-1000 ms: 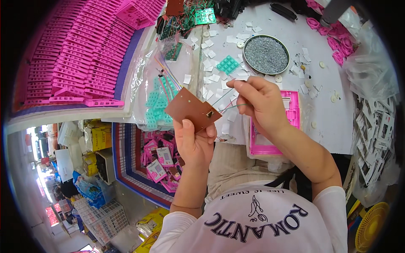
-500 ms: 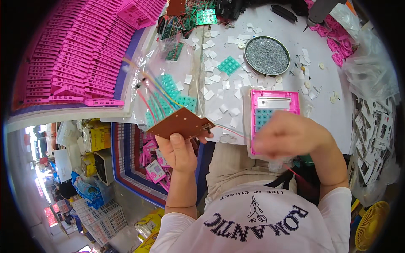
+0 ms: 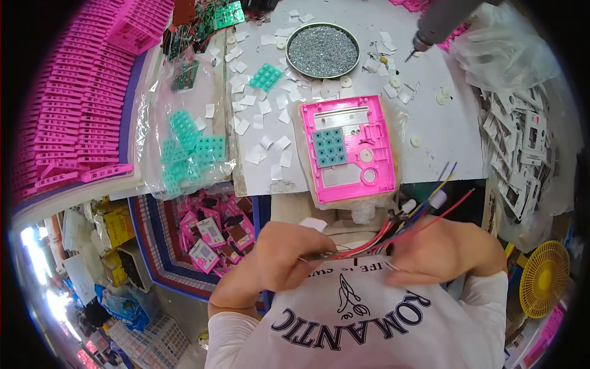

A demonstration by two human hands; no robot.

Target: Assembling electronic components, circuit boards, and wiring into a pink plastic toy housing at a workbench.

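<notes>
Pink plastic housing (image 3: 385,144): lies open on the near part of the white table (image 3: 448,138), on a clear wrapped pad, with a grey-blue keypad (image 3: 330,147) seated in it.

Change of state: over the last second, the circuit board (image 3: 324,256) has come down from above the table edge to just in front of the shirt (image 3: 344,332). It previously showed its brown face; I now see it nearly edge-on. The head view has also shifted, so apparent movement of the table items is disregarded.

Left hand (image 3: 286,255): fingers closed on one end of the board. Right hand (image 3: 439,252): beside the loose red, blue and yellow wires (image 3: 424,222); motion blur prevents me from telling whether its fingers grip one. I judge that the work is at the wire-handling stage, with the board not yet fitted to the housing.

Markings: dark curved capitals and a small script motif are printed across the white shirt; the right hand partly covers the upper line. White printed labels (image 3: 210,230) face upward among the pink units in the crate (image 3: 161,261); their print is too small for me to read.
</notes>
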